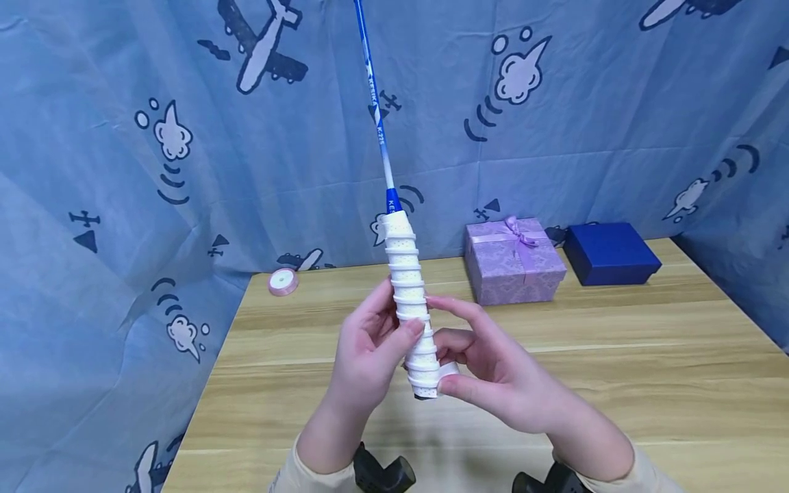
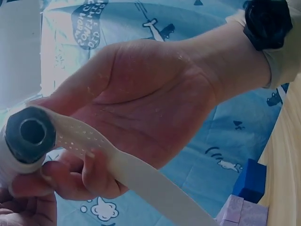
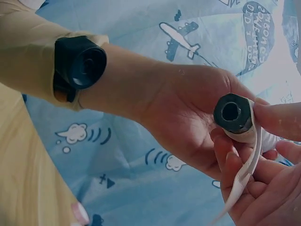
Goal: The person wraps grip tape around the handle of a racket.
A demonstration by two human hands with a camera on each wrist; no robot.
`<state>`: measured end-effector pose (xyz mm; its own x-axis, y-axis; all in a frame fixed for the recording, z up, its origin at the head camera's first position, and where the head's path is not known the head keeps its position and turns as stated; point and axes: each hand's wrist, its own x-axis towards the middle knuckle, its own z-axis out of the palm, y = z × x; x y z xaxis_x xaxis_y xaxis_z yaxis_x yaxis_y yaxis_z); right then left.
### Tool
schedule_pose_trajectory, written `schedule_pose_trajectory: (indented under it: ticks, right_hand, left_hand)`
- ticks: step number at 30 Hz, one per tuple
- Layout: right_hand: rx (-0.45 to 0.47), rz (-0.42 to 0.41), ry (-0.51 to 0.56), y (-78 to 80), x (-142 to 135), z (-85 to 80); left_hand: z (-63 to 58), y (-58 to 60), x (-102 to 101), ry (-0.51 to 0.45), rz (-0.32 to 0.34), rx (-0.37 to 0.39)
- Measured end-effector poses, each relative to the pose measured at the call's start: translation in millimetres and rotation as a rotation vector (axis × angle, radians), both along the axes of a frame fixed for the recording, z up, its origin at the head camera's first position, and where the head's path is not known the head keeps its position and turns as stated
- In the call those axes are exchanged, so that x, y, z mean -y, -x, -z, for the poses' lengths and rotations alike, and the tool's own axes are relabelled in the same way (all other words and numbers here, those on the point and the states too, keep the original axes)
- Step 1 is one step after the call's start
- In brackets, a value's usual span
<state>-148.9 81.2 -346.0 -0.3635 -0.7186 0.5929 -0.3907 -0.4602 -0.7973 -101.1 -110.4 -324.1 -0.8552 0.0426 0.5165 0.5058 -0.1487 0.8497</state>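
A badminton-style racket stands nearly upright in the head view, its blue-and-white shaft [image 1: 374, 96] running out of the top of the picture. Its handle [image 1: 407, 274] is wound with white perforated grip tape in overlapping ridges down to the butt. My left hand [image 1: 372, 342] grips the lower handle, thumb across the front. At the bottom right of the handle, my right hand [image 1: 499, 366] pinches the grip tape [image 1: 448, 370], the index fingertip at the handle's side. The dark, hollow butt cap [image 2: 30, 134] faces the left wrist view, where a loose tape length trails down to the right.
Beneath the hands is a wooden table [image 1: 296, 383]. A pink-rimmed ribbon roll [image 1: 283, 281] lies at its back left. Toward the back right stand a lilac gift box [image 1: 514, 263] with a bow and a dark blue box [image 1: 612, 253]. Blue patterned cloth [image 1: 308, 150] hangs behind.
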Motion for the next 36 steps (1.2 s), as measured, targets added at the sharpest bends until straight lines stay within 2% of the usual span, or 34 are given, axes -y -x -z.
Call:
schedule_pose_trajectory:
  ticks: [3,6,9,13,17,23,30,36]
  right_hand:
    - [0.024,-0.043,0.029,-0.2,1.8,-1.7]
    - [0.022,-0.041,0.038,-0.3,2.8,-4.0]
    - [0.014,-0.005,0.024,-0.2,2.2,-4.3]
    - [0.020,0.096,-0.041,-2.2,0.1,-5.3]
    - [0.035,0.187,-0.111,-5.2,-0.8,-6.4]
    - [0.045,0.224,-0.133,-6.2,2.5,-7.9]
    - [0.121,0.144,-0.116,-6.1,4.8,-8.6]
    - [0.092,0.165,-0.091,-4.3,0.9,-9.1]
  left_hand:
    - [-0.6,1.7,2.6,-0.024,0.056,-0.018]
    - [-2.7,1.2,3.3,-0.007,0.044,-0.017]
    - [-4.6,-0.5,1.0,0.049,-0.047,-0.003]
    - [-7.0,-1.9,-2.8,0.093,-0.192,0.037]
    - [-7.9,-3.0,-4.8,0.076,-0.252,0.078]
    - [-8.0,-4.4,-5.7,0.015,-0.232,0.097]
    - [-7.8,-6.6,-4.4,-0.045,-0.220,0.096]
    - [-7.9,-4.8,-3.1,-0.039,-0.138,0.071]
